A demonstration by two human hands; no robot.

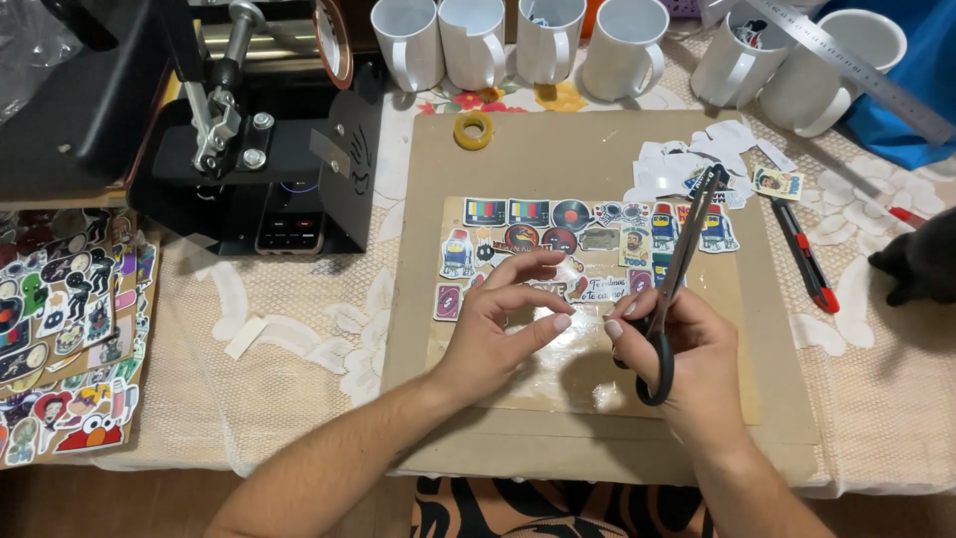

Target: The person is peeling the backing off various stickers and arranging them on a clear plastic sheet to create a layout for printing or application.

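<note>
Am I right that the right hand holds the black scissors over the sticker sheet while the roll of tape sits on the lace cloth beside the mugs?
Not quite. In the head view the roll of tape lies on the brown cardboard mat, not the lace cloth. The rest holds: the right hand holds the black scissors over the sticker sheet.

Scissors [677, 289]: bright metal blades, black plastic handles; sticker sheet [588, 299]: glossy clear film over printed paper; backing board [597, 159]: matt brown cardboard; mugs [478, 40]: smooth glossy white ceramic; ruler [866, 70]: brushed metal; worktop [299, 329] cover: lace-patterned cloth.
</note>
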